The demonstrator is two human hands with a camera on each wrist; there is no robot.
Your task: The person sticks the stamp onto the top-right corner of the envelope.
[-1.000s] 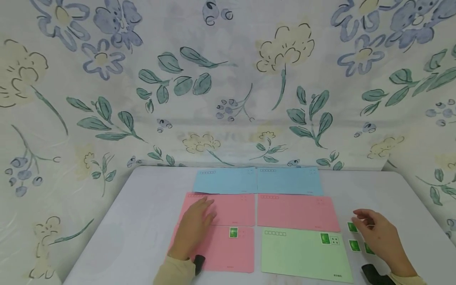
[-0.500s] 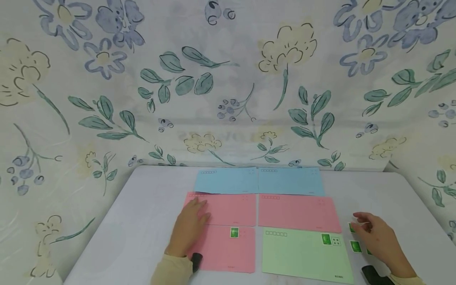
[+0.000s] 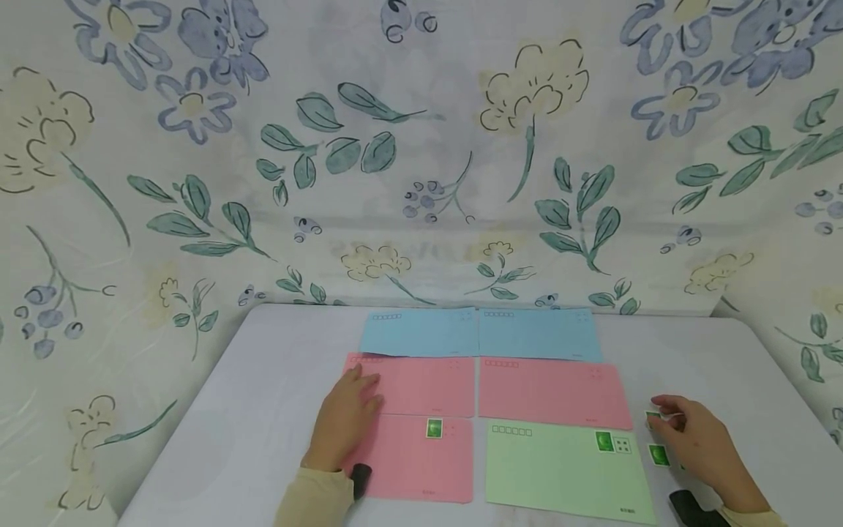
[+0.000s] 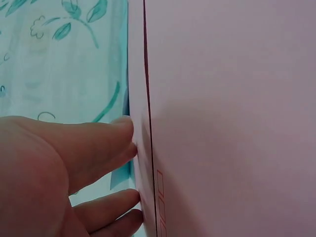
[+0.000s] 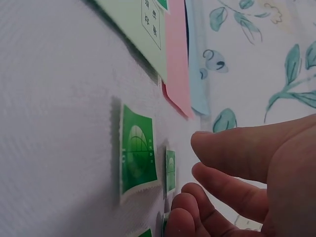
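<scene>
My left hand (image 3: 342, 421) rests over the left edges of the two left pink envelopes (image 3: 421, 388), (image 3: 408, 468), fingertips on the paper. The lower one bears a green stamp (image 3: 434, 428) near its top right. At the right, my right hand (image 3: 694, 435) hovers low over loose green stamps. Its thumb and index finger are near the farthest stamp (image 3: 653, 416). A second stamp (image 3: 659, 454) lies before it, and another is mostly hidden under the hand. In the right wrist view the fingers are apart, near a stamp (image 5: 171, 170), with nothing between them.
A green envelope (image 3: 560, 468) with one stamp (image 3: 604, 441) lies at the front. Behind it is another pink envelope (image 3: 553, 391). Two blue envelopes (image 3: 421, 333), (image 3: 540, 333) lie along the back, by the flowered cloth (image 3: 435, 146). All lie on a white table (image 3: 217, 439).
My left hand has slid slightly left over the pink envelopes. The right hand has lowered a little toward the near side, covering more of the nearer loose stamp. The envelopes stay in place.
</scene>
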